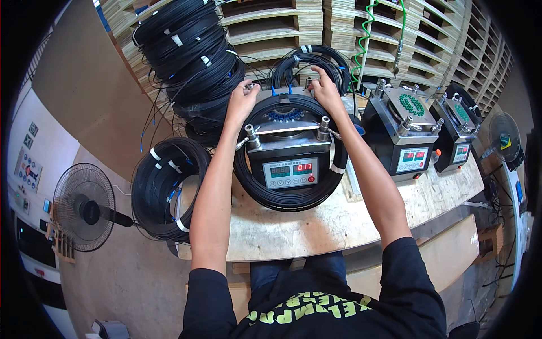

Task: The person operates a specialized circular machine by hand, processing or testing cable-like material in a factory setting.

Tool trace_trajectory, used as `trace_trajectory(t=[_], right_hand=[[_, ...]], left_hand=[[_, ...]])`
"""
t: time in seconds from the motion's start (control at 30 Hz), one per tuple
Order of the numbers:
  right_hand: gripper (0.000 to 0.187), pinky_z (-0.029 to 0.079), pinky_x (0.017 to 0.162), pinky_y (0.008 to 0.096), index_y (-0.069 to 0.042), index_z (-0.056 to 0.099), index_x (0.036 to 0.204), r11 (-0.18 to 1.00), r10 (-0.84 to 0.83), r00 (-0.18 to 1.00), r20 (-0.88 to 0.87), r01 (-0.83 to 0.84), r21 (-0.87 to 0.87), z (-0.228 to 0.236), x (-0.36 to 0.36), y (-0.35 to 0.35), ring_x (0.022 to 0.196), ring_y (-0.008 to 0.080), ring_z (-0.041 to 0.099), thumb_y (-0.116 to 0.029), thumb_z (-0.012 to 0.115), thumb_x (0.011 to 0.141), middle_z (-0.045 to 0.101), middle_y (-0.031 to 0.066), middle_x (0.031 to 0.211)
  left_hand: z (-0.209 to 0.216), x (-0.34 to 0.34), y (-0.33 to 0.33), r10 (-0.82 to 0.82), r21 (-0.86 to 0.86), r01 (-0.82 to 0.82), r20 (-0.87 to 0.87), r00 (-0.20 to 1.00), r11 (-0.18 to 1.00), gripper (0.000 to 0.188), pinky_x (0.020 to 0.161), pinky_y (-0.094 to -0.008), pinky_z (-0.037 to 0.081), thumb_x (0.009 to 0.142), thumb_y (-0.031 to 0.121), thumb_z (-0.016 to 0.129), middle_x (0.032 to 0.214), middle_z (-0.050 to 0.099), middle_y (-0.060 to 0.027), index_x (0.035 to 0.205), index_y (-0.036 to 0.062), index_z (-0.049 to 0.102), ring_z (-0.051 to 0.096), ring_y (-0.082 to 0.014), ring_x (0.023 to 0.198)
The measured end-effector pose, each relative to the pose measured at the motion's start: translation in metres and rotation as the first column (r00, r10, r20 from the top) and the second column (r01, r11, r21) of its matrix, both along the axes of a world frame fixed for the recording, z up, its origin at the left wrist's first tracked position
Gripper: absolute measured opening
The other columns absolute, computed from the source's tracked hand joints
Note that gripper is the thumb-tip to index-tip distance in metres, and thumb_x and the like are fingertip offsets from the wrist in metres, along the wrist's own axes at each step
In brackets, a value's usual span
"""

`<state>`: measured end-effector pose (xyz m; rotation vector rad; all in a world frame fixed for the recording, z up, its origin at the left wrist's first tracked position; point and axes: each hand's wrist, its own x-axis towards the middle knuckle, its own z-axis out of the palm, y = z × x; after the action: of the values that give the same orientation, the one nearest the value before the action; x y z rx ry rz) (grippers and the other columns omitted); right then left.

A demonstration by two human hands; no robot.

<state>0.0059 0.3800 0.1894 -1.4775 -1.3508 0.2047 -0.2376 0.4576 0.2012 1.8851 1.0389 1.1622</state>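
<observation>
In front of me stands a black polishing machine (279, 165) with a metal top plate and a lit display. A coil of black cable (288, 205) hangs around it, and a ring of small blue connectors (285, 116) shows on its top. My left hand (243, 101) is closed at the rear left corner, its fingers around a metal clamp knob (250, 87). At the rear right, my right hand (326, 92) is beside another metal knob (309, 81), thumb and index finger apart. Two front clamp posts (252, 133) stand upright, untouched.
Two similar machines (411, 133) with green connectors stand right. Tall stacked black cable coils (189, 62) rise at back left, with another coil (164, 186) below. More cable (333, 59) lies behind the machine. A fan (84, 206) stands left; wooden pallets (265, 35) line the back.
</observation>
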Motion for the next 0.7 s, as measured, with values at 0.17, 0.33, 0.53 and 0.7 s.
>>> trace_trajectory(t=[0.17,0.33,0.53,0.7], right_hand=[[0.041,0.051,0.08,0.0351,-0.007,0.046,0.137,0.998,-0.033,0.999,0.005,0.033,-0.045,0.001,0.0,-0.001,0.085,0.0235,0.069,-0.019,0.05,0.098,0.069,0.0156,0.087],[0.04,0.051,0.076,0.0394,-0.006,0.05,0.132,0.998,0.005,1.0,-0.018,-0.004,0.063,0.0,-0.003,0.0,0.08,0.0329,0.069,-0.022,0.052,0.095,0.066,0.0205,0.079],[0.04,0.051,0.079,0.0342,-0.007,0.047,0.137,0.999,-0.004,1.0,-0.004,0.004,-0.038,0.003,-0.002,-0.005,0.085,0.0223,0.069,-0.018,0.049,0.098,0.068,0.015,0.088],[0.04,0.051,0.075,0.0331,-0.008,0.047,0.137,0.999,0.009,0.999,-0.032,-0.01,-0.037,0.002,-0.001,-0.001,0.084,0.02,0.068,-0.018,0.049,0.098,0.068,0.0132,0.086]], left_hand=[[0.0,0.001,-0.001,0.008,-0.005,-0.008,-0.011,1.0,1.0,0.057,0.075,-0.0316,0.05,0.09,0.033,0.063,0.088,0.069,-0.0168,0.129,-0.0084,0.053,0.066,-0.0204,0.08],[-0.003,0.0,0.004,0.047,-0.014,-0.047,-0.011,0.999,0.999,0.053,0.079,-0.0268,0.049,0.091,0.036,0.063,0.099,0.071,-0.0144,0.126,-0.0037,0.059,0.065,-0.0148,0.084],[0.002,0.001,-0.005,0.041,0.03,-0.04,-0.025,0.999,0.999,0.057,0.076,-0.0326,0.05,0.091,0.034,0.062,0.088,0.069,-0.0167,0.128,-0.008,0.054,0.066,-0.0211,0.08],[0.005,0.001,-0.006,0.023,0.023,-0.023,-0.011,1.0,0.999,0.056,0.074,-0.0322,0.049,0.091,0.034,0.062,0.084,0.068,-0.0154,0.128,-0.0077,0.055,0.066,-0.0205,0.077]])
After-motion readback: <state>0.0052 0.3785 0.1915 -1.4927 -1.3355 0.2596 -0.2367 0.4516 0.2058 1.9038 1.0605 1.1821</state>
